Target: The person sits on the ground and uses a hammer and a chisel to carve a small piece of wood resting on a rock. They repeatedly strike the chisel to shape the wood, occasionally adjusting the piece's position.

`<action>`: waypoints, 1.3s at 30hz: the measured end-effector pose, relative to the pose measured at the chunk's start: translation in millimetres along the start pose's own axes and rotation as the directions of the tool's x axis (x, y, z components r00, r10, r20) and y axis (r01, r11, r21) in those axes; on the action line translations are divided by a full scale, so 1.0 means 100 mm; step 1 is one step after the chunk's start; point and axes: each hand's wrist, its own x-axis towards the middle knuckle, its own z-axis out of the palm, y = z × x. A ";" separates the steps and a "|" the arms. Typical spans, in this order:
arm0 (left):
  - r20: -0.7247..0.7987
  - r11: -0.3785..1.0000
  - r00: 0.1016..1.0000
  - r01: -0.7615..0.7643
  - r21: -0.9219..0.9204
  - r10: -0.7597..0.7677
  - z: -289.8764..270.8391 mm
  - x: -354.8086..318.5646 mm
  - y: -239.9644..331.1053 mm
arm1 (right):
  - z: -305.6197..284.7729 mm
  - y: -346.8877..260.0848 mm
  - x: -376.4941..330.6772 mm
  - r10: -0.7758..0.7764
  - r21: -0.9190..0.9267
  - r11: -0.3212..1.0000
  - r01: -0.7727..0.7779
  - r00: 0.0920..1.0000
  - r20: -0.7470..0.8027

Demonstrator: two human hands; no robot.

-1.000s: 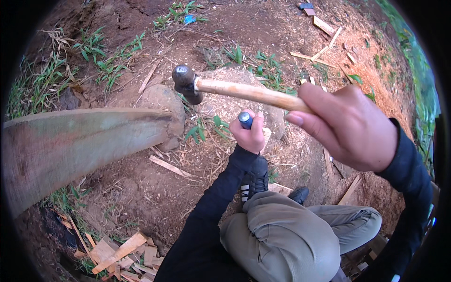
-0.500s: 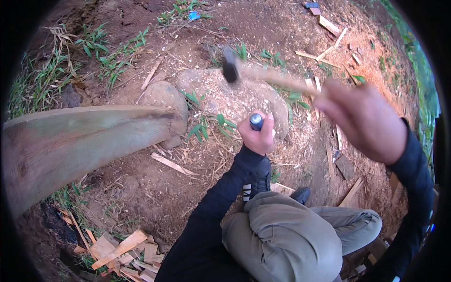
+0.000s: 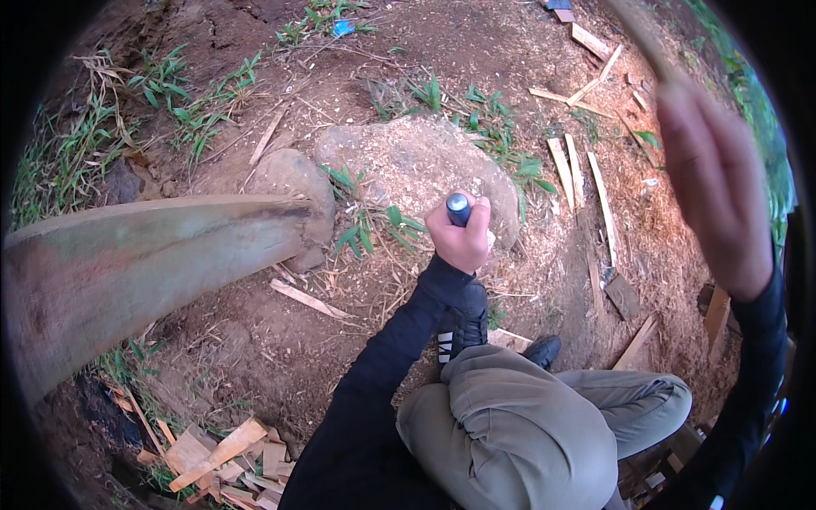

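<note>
My left hand [image 3: 459,240] is closed around the upright blue handle of a chisel-like tool [image 3: 458,210]. A silver cap shows at its top; the lower part is hidden beneath my fist. This hand is in front of a flat stone [image 3: 365,146] strewn with wood chips. High on the right, my right hand [image 3: 722,191] grips a hammer [image 3: 643,38] by its wooden handle. The hammer's head lies beyond the upper edge of the picture, and the hand is somewhat smeared by motion.
A thick wooden plank [image 3: 161,255] reaches in from the left, its end by a rounded stone [image 3: 297,174]. Wood offcuts [image 3: 225,459] are piled at lower left. Loose strips [image 3: 603,208] lie on the right. My shoe [image 3: 463,327] is just below my left hand.
My right hand has swung the hammer up and to the right, taking its head out of view. My left hand keeps its hold on the blue handle, almost in place.
</note>
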 end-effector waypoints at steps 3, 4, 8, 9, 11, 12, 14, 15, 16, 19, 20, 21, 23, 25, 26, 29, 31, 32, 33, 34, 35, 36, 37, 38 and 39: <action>0.027 0.997 0.999 -0.031 0.069 0.029 0.00 0.04 -0.01 | -0.07 0.10 -0.02 0.031 0.104 0.994 -0.030 0.999 -0.009; 0.054 0.993 0.997 -0.056 0.104 0.050 0.05 0.05 -0.05 | 0.19 0.18 -0.09 -0.188 -0.165 0.969 0.183 0.982 -0.019; 0.085 0.994 0.996 -0.022 0.108 0.013 0.18 0.04 -0.04 | 0.37 0.21 -0.27 0.197 -0.305 0.951 -0.046 0.852 0.485; 0.082 0.993 0.996 -0.038 0.112 0.028 0.19 0.09 -0.03 | 0.28 0.21 -0.22 0.141 -0.292 0.956 -0.019 0.905 0.401; 0.062 0.990 0.997 -0.048 0.132 0.040 0.20 0.16 0.03 | 0.11 0.21 -0.09 0.027 -0.260 0.965 0.037 0.971 0.238; 0.046 0.990 0.998 -0.043 0.136 0.037 0.19 0.15 0.03 | 0.10 0.19 -0.03 -0.083 -0.205 0.974 0.098 0.993 0.078; 0.064 0.980 0.997 -0.059 0.189 0.048 0.15 0.17 0.00 | 0.02 0.14 0.02 -0.033 -0.028 0.999 0.031 0.995 -0.098; 0.070 0.974 0.996 -0.068 0.217 0.054 0.12 0.18 -0.01 | 0.03 0.14 0.04 0.024 0.059 0.998 -0.016 0.991 -0.131; 0.069 0.974 0.996 -0.064 0.218 0.050 0.17 0.17 -0.02 | 0.06 0.13 0.00 0.067 0.055 0.997 -0.062 0.992 -0.103; 0.058 0.982 0.998 -0.018 0.188 0.007 0.32 0.14 -0.01 | 0.30 0.36 -0.32 -0.162 -0.422 0.884 0.203 0.978 0.130; 0.031 0.985 0.999 0.020 0.174 -0.025 0.31 0.13 0.02 | 0.33 0.35 -0.31 0.064 -0.335 0.941 0.049 0.946 0.319; 0.005 0.986 0.998 0.057 0.157 -0.059 0.31 0.13 0.03 | 0.35 0.33 -0.29 0.260 -0.281 0.951 -0.127 0.822 0.507; -0.007 0.985 1.000 0.003 0.174 -0.002 0.29 0.17 -0.06 | 0.30 0.42 -0.18 -0.142 -0.404 0.886 0.225 0.964 0.226; -0.026 0.975 0.999 -0.027 0.221 0.033 0.28 0.18 -0.11 | 0.05 0.26 -0.02 0.013 -0.277 0.960 0.033 0.987 0.162; -0.039 0.966 0.998 -0.036 0.258 0.048 0.28 0.19 -0.10 | 0.04 0.32 -0.02 0.025 -0.115 0.993 -0.027 0.999 -0.022; -0.084 0.971 0.996 -0.007 0.238 0.028 0.30 0.24 -0.07 | 0.09 0.36 0.03 -0.062 -0.129 0.990 0.050 0.994 -0.089; -0.093 0.970 0.996 0.004 0.242 0.018 0.29 0.24 -0.03 | 0.26 0.38 -0.01 -0.150 -0.247 0.956 0.156 0.988 0.044; -0.092 0.977 0.996 0.016 0.212 0.004 0.33 0.23 -0.01 | 0.37 0.44 -0.09 -0.175 -0.278 0.940 0.199 0.979 0.109; -0.074 0.980 0.997 -0.005 0.199 0.020 0.38 0.23 -0.03 | 0.36 0.45 -0.16 -0.130 -0.466 0.806 0.365 0.877 0.462; -0.070 0.980 0.997 -0.024 0.200 0.039 0.37 0.22 -0.06 | 0.42 0.47 -0.15 -0.065 -0.395 0.887 0.238 0.913 0.404; -0.065 0.979 0.996 -0.044 0.200 0.058 0.36 0.22 -0.08 | 0.47 0.49 -0.12 0.010 -0.311 0.944 0.107 0.936 0.353; -0.055 0.979 0.998 -0.031 0.202 0.043 0.35 0.25 -0.10 | 0.39 0.52 -0.05 -0.113 -0.342 0.917 0.207 0.955 0.275; -0.050 0.978 0.999 -0.003 0.209 0.014 0.34 0.27 -0.11 | 0.27 0.56 0.05 -0.232 -0.370 0.881 0.296 0.950 0.208; -0.031 0.980 0.999 0.014 0.198 -0.008 0.37 0.29 -0.10 | 0.17 0.60 0.11 -0.290 -0.395 0.865 0.311 0.950 0.111; -0.017 0.978 1.000 0.012 0.207 -0.009 0.39 0.29 -0.12 | 0.08 0.63 0.15 -0.343 -0.416 0.852 0.319 0.939 0.018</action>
